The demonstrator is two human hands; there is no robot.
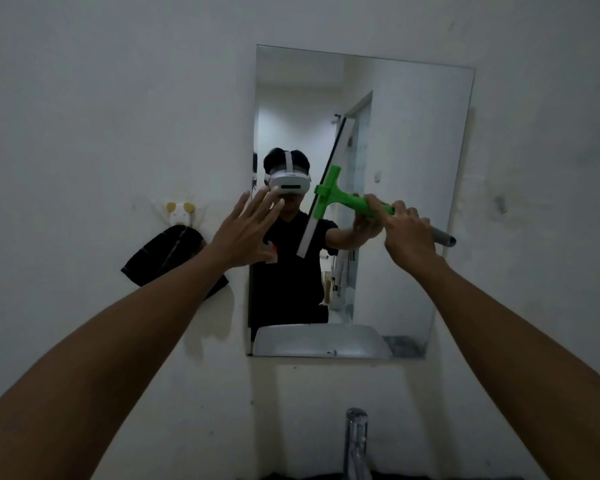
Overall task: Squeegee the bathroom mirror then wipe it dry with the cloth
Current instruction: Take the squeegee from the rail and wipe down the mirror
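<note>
Green squeegee (340,197) blade tilted against wall mirror (406,140); dark cloth (160,258) (hook-hung) left.

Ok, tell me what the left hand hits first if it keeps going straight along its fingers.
Most likely the mirror near its left edge: the open left hand points up and forward there. Depth is unclear; it may already be close to the glass.

The room was dim, its white plastered wall (101,98) scuffed and stained to the right. A small animal-shaped hook (179,212) was stuck on the wall at the left. A chrome tap (356,441) stood at the bottom edge.
</note>
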